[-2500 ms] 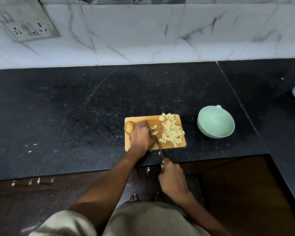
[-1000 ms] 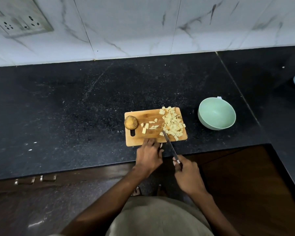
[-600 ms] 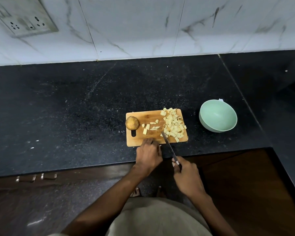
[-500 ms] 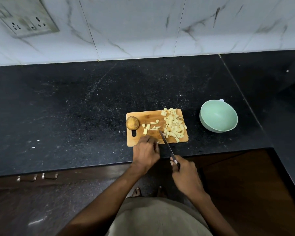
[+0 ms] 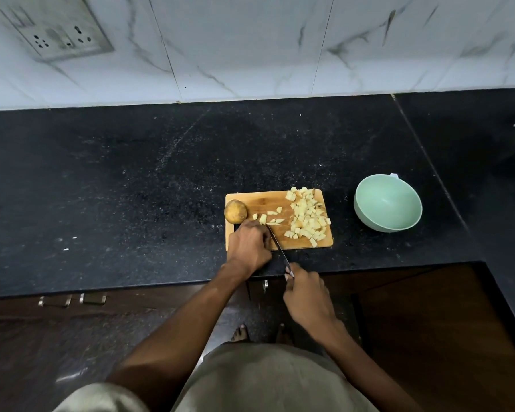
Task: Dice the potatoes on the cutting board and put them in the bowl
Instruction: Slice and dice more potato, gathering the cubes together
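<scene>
1 head view: high above counter (image 5: pixel 161 173), facing forward-down toward wall, wide, moderately far

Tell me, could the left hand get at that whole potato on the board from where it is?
Probably yes. The left hand rests on the cutting board just below the whole potato, with bare board between them. The knife lies to its right, away from that path.

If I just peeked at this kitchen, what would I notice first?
Probably the pile of pale potato cubes heaped on the right side of the wooden cutting board, with a whole brown potato at its left edge. The right hand holds a knife beside the left hand, and a mint-green bowl waits empty to the right.
</scene>
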